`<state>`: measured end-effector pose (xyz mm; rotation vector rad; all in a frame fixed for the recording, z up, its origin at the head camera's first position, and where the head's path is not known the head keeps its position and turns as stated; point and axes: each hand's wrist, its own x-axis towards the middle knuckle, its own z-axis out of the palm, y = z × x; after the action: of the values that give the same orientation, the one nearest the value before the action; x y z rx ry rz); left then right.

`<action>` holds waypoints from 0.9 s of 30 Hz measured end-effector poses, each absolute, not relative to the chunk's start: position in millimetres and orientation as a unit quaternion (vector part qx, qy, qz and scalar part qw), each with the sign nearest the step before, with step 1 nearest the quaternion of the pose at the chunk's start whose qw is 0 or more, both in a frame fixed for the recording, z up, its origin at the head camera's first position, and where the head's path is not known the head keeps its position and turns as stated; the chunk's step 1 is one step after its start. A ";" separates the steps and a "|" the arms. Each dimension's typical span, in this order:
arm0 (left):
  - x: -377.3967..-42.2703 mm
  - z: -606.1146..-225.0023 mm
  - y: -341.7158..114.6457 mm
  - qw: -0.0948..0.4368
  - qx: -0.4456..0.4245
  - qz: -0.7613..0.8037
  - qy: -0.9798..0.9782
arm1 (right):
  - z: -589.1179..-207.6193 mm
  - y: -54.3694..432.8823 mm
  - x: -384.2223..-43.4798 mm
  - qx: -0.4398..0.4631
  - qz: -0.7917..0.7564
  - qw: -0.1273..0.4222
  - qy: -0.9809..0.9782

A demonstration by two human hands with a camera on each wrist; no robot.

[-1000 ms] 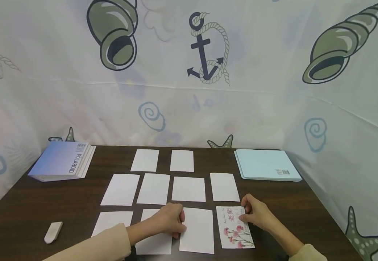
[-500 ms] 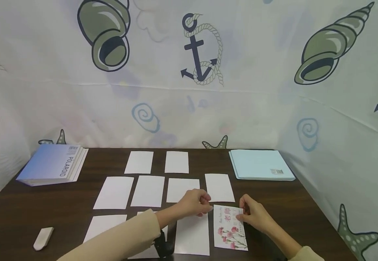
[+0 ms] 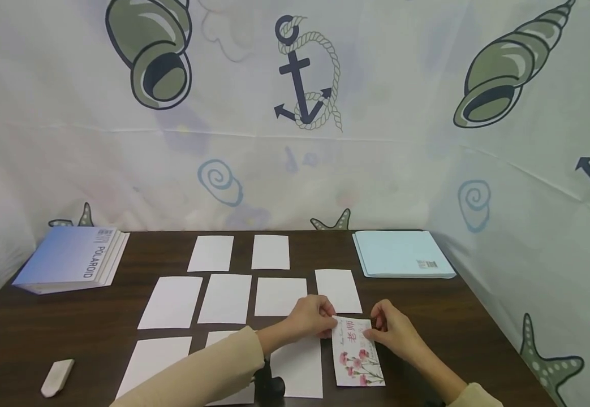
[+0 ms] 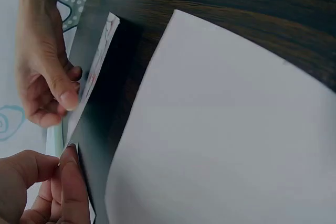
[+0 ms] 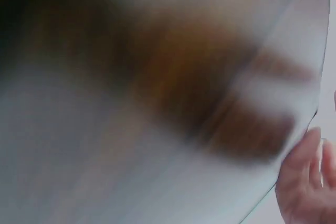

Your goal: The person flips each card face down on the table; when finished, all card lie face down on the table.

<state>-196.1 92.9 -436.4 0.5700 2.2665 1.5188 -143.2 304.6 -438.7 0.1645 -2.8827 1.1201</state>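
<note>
A greeting card point(image 3: 358, 353) with pink flowers and red lettering is at the table's right front, tilted slightly off the surface. My left hand point(image 3: 310, 316) pinches its upper left corner. At its right edge my right hand point(image 3: 395, 330) holds it, thumb over the face and fingers curled behind the edge. The left wrist view shows the card point(image 4: 94, 72) almost edge-on, with the right hand point(image 4: 47, 72) above it and the left hand point(image 4: 50, 187) at its corner. A blank white card point(image 3: 300, 367) lies just left of it. The right wrist view is mostly blurred, with fingers point(image 5: 307, 177) at right.
Several blank white cards point(image 3: 223, 298) lie in rows on the dark table point(image 3: 86, 322). A blue Polaroid box or album stack point(image 3: 70, 257) stands at back left and a pale blue stack point(image 3: 401, 253) at back right. A white eraser-like block point(image 3: 57, 377) lies at front left.
My left hand has moved right from a blank card to the flowered card and now pinches its corner. The right hand stays at that card's edge, and the card has tilted.
</note>
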 end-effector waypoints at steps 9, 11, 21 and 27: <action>-196.7 -424.8 93.4 0.161 0.219 0.533 0.801 | -432.8 262.7 -125.8 0.128 0.453 -0.035 -0.881; -195.0 -422.8 94.5 0.168 0.215 0.539 0.797 | -433.9 257.1 -123.6 0.124 0.448 -0.036 -0.885; -186.1 -427.9 95.4 0.260 0.167 0.605 0.734 | -425.8 265.9 -120.1 0.031 0.579 -0.083 -0.810; -177.0 -439.3 95.9 0.279 0.151 0.612 0.724 | -410.4 273.1 -121.0 -0.017 0.617 -0.050 -0.785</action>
<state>-177.0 95.9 -439.3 0.4062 1.9434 1.6417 -121.0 273.1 -410.4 -0.0544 -2.5491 2.0028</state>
